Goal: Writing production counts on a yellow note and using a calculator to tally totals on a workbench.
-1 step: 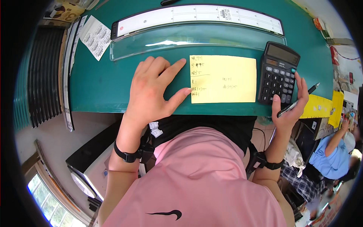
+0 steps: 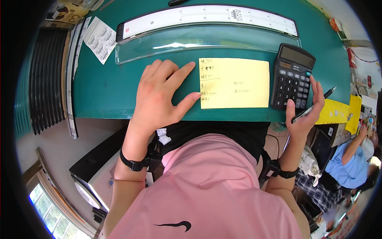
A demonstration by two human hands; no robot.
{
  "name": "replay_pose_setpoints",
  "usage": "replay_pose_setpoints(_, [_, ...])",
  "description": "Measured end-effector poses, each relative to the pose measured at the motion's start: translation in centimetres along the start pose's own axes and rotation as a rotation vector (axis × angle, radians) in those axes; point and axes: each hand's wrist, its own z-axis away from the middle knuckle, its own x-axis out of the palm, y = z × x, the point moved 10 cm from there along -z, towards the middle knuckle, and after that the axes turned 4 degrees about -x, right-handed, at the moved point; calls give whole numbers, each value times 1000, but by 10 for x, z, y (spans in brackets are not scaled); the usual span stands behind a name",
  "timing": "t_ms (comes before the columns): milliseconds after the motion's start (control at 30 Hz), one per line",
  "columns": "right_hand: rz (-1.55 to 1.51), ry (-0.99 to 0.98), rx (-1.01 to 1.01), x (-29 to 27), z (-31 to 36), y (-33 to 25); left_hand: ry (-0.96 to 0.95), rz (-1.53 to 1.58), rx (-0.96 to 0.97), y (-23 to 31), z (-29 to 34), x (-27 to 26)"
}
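A yellow paper sheet (image 2: 234,83) with handwritten notes lies on the green tabletop (image 2: 99,95). At its left edge rests my left hand (image 2: 157,95), open, thumb and forefinger spread apart; the thumb tip touches the paper's edge. To the right of the sheet sits a black calculator (image 2: 287,85) with a grey screen. Over its lower right side is my right hand (image 2: 307,115), closed around a black pen (image 2: 329,93) that points up and to the right. Its thumb is at the bottom keys, and a fingertip reaches the calculator's right edge.
Beyond the paper stretches a long black-framed panel with a white sheet (image 2: 207,16), and a clear plastic strip (image 2: 179,42) in front. A printed label sheet (image 2: 101,40) lies far left. Yellow material (image 2: 332,112) is at the right edge, where another person in blue (image 2: 347,165) works.
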Motion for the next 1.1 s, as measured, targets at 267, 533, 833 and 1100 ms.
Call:
replay_pose_setpoints(267, [4, -6, 0, 0, 0, 1, 24, -8, 2, 1, 0, 0])
replay_pose_setpoints(533, [-25, 2, 6, 0, -1, 0, 23, -9, 5, 2, -1, 0])
replay_pose_setpoints(833, [58, -100, -50, 7, -5, -3, 31, -1, 14, 1, -1, -1])
replay_pose_setpoints(1100, [108, -23, -116, 2, -9, -13, 17, -79, 51, 33, 6, 1])
